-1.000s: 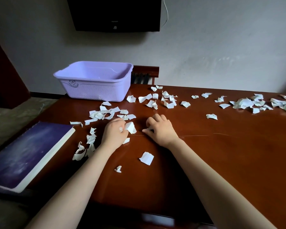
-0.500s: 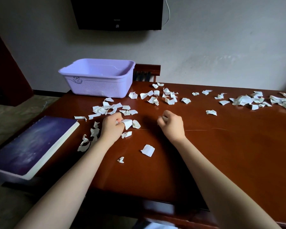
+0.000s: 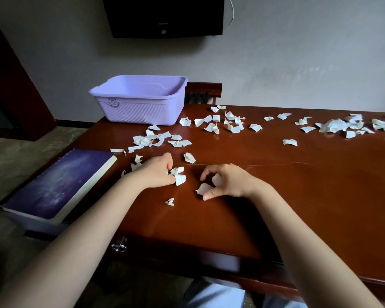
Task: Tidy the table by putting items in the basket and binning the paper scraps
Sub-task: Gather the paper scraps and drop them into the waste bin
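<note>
Plainly, two bare forearms reach in over the near edge of a glossy red-brown tabletop point(image 3: 298, 207). The left hand point(image 3: 158, 172) pinches a small bunch of scraps point(image 3: 178, 175) between thumb and fingertips, left of the tabletop's middle. Just beside it, the right hand point(image 3: 227, 182) arches over a single scrap point(image 3: 203, 188), with thumb and forefinger curled round it. Something white shows inside the curl, but I cannot tell whether it is a second piece. One tiny scrap point(image 3: 170, 201) lies loose, closer to the near edge.

The risk, as I judge it, is in the paper itself. The pieces are light and curled, so a loose pinch could shed some, and a dragging wrist could sweep others off the near or left edge. No bin is in view, so a full hand may have to travel and could drop bits on the way. The left forearm also passes close to a purple notebook point(image 3: 58, 185) at the left edge and might nudge it.

Most of the job looks undone. Loose scraps point(image 3: 158, 138) are scattered in front of the empty lilac basket point(image 3: 142, 112) at the far left corner, and more lie along the far edge point(image 3: 222, 123) and toward the far right corner point(image 3: 342, 126). Behind all this are a pale wall, a dark television point(image 3: 165, 16) mounted on it, a chair back point(image 3: 203, 90) and a dim floor to the left.
</note>
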Available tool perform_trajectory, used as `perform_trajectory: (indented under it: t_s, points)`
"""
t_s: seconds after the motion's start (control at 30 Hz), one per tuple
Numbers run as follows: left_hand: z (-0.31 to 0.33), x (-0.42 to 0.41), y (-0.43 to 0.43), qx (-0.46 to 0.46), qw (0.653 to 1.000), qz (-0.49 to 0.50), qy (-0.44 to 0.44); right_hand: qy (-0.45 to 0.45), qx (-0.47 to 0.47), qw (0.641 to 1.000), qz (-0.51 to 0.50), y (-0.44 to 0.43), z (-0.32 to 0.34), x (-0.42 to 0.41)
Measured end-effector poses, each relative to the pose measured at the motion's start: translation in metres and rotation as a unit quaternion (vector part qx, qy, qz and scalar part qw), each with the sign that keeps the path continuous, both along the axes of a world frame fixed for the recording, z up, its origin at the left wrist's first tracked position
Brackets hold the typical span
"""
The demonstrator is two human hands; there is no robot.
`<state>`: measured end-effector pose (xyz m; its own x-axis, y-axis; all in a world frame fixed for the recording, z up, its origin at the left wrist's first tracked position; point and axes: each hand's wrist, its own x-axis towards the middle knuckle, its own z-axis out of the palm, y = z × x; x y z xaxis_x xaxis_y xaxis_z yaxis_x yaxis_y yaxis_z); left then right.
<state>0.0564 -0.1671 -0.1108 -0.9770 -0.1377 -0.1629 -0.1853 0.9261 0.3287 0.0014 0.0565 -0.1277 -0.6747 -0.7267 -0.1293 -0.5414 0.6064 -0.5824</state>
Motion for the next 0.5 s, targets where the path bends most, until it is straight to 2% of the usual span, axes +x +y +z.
perform_trajectory:
  t_s: [0.1,0.2,0.27,0.37,0.5]
  points:
    - [0.001,0.002,0.002,0.023,0.999,-0.031,-0.022,0.018,0.003,1.000,-0.006,-0.003,0.002,0.005]
    - [0.000,0.002,0.008,0.018,0.999,-0.039,-0.002,0.015,-0.002,1.000,-0.008,-0.004,0.003,0.008]
    - [-0.005,0.001,0.014,-0.019,0.999,-0.047,0.019,0.008,-0.016,1.000,-0.016,-0.004,0.003,0.010]
    - [-0.015,-0.001,0.023,-0.123,0.988,-0.069,0.064,0.001,-0.046,0.998,-0.034,-0.001,0.001,0.007]
    - [-0.027,-0.003,0.027,-0.173,0.974,-0.049,0.135,-0.080,-0.121,0.988,-0.049,0.003,0.002,0.003]
